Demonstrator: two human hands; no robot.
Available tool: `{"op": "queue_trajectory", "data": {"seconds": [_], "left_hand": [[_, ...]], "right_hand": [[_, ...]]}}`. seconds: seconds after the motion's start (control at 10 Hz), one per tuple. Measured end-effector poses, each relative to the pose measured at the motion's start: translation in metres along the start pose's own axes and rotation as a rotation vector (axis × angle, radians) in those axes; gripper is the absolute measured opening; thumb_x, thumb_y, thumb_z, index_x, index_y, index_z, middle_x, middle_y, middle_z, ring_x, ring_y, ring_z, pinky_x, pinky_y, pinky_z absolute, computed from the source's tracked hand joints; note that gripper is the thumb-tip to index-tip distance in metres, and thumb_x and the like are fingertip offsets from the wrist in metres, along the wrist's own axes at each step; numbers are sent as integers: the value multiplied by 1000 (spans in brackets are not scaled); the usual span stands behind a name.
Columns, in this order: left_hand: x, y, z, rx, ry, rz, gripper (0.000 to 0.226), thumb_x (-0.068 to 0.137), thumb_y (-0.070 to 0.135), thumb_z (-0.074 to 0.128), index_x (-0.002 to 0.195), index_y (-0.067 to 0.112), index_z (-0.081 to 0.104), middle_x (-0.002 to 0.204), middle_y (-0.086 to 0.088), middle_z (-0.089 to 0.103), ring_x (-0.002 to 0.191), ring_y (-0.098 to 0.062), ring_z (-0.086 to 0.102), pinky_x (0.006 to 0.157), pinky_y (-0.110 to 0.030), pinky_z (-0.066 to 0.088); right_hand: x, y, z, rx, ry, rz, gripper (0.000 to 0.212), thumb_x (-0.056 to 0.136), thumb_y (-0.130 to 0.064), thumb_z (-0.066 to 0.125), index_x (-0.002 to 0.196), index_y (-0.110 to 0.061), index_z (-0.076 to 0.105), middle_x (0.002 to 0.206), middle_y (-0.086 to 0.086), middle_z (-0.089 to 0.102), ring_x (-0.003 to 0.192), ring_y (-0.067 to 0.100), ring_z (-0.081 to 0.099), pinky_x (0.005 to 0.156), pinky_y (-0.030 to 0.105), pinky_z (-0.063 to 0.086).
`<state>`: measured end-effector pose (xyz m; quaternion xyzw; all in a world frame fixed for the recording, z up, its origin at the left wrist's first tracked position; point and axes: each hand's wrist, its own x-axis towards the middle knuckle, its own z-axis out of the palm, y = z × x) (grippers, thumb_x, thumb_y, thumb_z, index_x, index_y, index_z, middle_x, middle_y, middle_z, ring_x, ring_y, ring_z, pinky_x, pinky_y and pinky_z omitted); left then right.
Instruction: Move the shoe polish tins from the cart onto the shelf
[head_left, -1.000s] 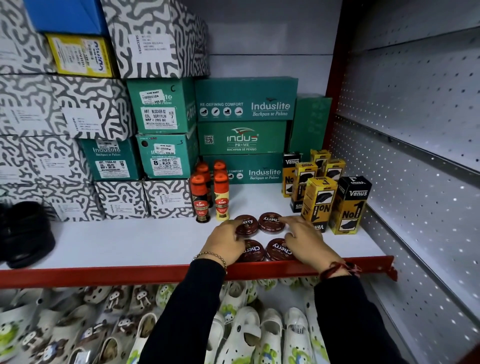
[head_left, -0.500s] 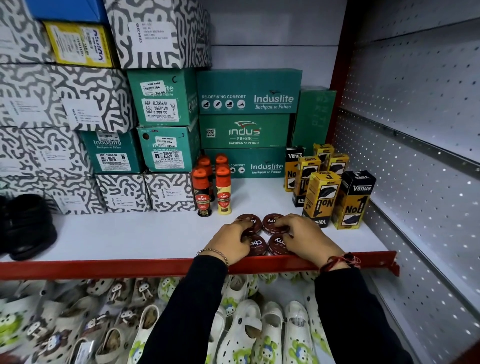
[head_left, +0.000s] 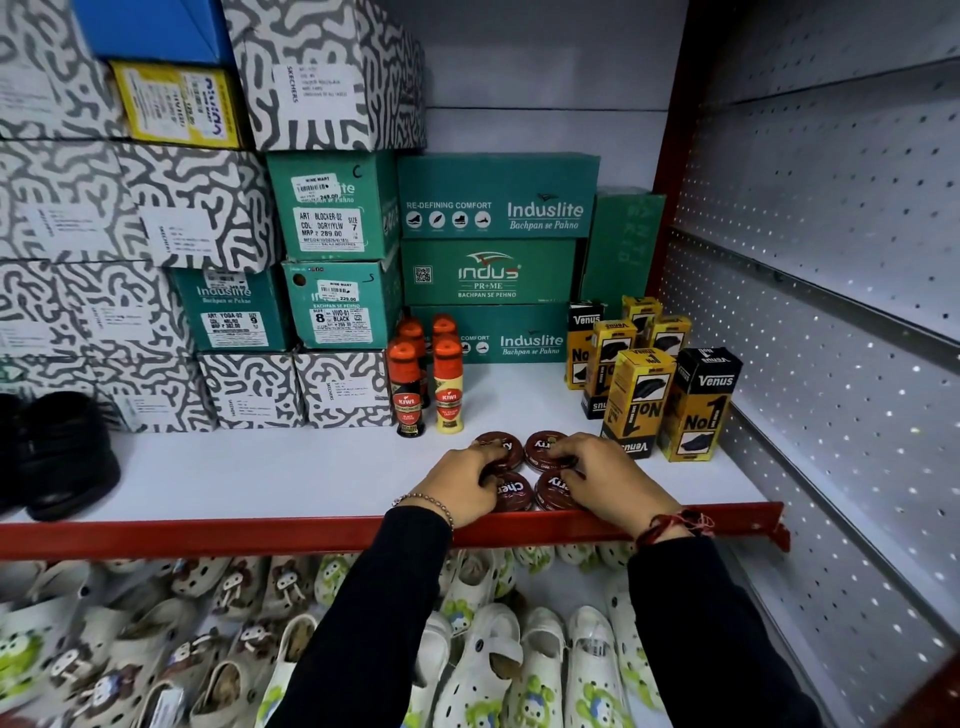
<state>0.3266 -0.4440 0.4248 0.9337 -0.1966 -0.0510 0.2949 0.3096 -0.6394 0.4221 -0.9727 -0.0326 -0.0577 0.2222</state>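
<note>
Several round brown shoe polish tins sit in a tight two-by-two cluster on the white shelf (head_left: 260, 467), near its red front lip. My left hand (head_left: 462, 480) lies over the left pair: the rear-left tin (head_left: 503, 445) and the front-left tin (head_left: 518, 491), fingers curled onto their lids. On the other side, my right hand (head_left: 608, 475) covers part of the rear-right tin (head_left: 540, 447) and the front-right tin (head_left: 551, 494). All the tins rest flat on the shelf. No cart is in view.
Kiwi polish bottles (head_left: 406, 389) stand just behind the tins, and yellow-black Venus boxes (head_left: 696, 410) to their right. Green shoe boxes (head_left: 493, 270) and patterned boxes fill the back and left. A black shoe (head_left: 62, 452) sits far left; white clogs (head_left: 483, 665) lie below.
Both hands have closed in from the sides onto the tins, and the tins now sit closer together. Nothing was lifted.
</note>
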Motion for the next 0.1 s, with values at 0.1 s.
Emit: {"op": "queue_trajectory", "data": {"seconds": [0.1], "left_hand": [[3, -1, 1, -20, 71, 23, 52, 93, 9, 47, 143, 20, 48, 146, -13, 53, 137, -29, 48, 112, -29, 36]], "right_hand": [[-4, -8, -6, -27, 106, -42, 41, 91, -18, 59, 132, -18, 59, 137, 2, 60, 127, 20, 55, 111, 35, 41]]}}
